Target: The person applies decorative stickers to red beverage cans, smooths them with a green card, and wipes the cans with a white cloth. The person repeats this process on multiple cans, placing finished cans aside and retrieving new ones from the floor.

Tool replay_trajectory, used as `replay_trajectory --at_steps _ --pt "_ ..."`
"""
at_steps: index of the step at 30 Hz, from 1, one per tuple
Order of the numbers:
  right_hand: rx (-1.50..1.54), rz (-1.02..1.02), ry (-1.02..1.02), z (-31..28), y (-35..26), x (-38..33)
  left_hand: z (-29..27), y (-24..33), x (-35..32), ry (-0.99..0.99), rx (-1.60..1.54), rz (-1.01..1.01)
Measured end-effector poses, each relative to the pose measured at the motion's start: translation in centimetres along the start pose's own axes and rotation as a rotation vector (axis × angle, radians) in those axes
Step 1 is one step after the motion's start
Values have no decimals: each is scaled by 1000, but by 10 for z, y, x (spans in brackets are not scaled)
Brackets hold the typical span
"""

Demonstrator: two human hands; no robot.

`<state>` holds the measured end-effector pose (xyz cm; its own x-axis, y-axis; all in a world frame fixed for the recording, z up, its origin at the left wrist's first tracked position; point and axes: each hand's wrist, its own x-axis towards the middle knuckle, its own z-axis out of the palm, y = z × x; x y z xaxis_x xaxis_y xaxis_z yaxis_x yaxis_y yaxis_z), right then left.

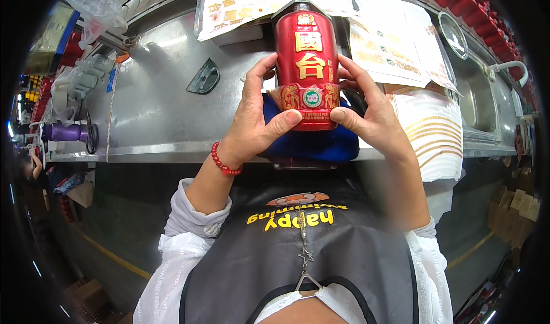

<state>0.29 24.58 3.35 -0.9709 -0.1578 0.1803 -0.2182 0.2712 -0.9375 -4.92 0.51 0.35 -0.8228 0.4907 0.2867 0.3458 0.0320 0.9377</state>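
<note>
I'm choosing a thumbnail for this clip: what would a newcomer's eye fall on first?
First, the glossy red bottle with gold lettering, held between the left hand and right hand over the steel counter. Next, the red bead bracelet on the left wrist, then the gold-printed sheets lying beyond the bottle and to its right.

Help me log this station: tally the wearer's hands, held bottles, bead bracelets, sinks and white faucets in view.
Left hand and right hand: 2
Held red bottle: 1
Bead bracelet: 1
Sink: 1
White faucet: 1
Total: 6
</note>
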Motion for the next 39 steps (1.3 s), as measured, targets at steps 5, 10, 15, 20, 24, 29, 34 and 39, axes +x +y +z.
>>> replay_trajectory --at_steps 5,10,15,20,24,29,34,39 --pt "43 5 9 -1 2 1 0 0 0 -3 -5 7" --pt "-47 -59 -8 0 3 0 2 7 1 36 -154 -74" --pt "-50 -8 -12 -1 0 -1 5 2 0 39 10 -4" --pt "-50 -20 -3 -1 5 -2 15 14 -1 100 42 -84" --pt "-60 -33 7 0 8 -2 19 18 -1 110 53 -95" --pt "-49 -21 9 1 6 -2 15 15 -1 80 85 -95" --pt "-122 -21 10 3 2 -1 -2 8 -11 -60 517 128" --pt "-152 -112 66 2 -4 -8 -7 34 -9 -38 936 270"
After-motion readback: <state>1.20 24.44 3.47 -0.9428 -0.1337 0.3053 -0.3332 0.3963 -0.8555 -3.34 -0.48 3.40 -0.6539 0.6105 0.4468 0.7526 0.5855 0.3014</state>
